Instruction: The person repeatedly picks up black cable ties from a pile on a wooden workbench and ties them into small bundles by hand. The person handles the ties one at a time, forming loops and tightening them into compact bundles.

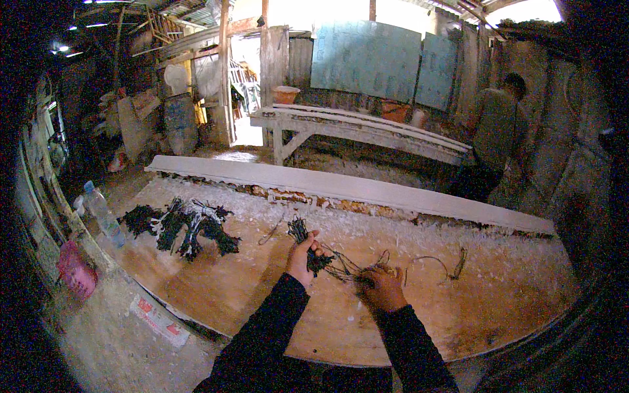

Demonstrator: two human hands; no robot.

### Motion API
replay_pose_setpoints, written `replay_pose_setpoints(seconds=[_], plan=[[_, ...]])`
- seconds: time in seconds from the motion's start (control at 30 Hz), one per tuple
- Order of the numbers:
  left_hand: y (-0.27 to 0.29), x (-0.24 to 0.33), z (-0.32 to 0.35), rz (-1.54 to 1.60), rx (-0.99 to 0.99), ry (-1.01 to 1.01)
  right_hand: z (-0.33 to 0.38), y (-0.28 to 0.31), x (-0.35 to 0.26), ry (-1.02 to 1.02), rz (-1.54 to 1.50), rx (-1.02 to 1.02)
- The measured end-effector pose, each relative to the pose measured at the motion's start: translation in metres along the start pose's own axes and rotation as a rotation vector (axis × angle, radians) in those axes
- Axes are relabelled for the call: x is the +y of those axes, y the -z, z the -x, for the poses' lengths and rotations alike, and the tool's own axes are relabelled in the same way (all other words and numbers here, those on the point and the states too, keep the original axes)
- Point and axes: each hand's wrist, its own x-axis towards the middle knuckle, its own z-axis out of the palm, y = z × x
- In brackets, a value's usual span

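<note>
My left hand (303,259) is closed around a bundle of dark cords (298,229), whose looped ends stick up above the fingers and whose other ends hang out below. Just to the right, my right hand (382,285) bends its fingers over several loose dark cords (344,265) that stretch across from the bundle. Both hands are above the wooden tabletop (262,321). A heap of similar tied cord bundles (190,226), black with some grey-white, lies to the left. One short dark strand (459,263) and a thin curved cord rest right of my right hand.
A long pale board (354,187) runs along the table's far edge, with white flakes before it. At left stand a clear plastic bottle (103,213) and a pink bag (77,270). Behind is a whitish bench (360,134); a person (498,131) stands at its right end.
</note>
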Motion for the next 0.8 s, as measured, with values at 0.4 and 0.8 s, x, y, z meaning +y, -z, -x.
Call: replay_pose_setpoints(seconds=[0.4, 0.8], plan=[[-0.003, -0.002, 0.003, -0.115, 0.068, 0.084, -0.004, 0.016, 0.002, -0.246, -0.32, 0.158], [-0.001, -0.033, 0.007, -0.117, -0.144, 0.395, -0.002, 0.012, 0.024, -0.322, -0.87, 0.606]])
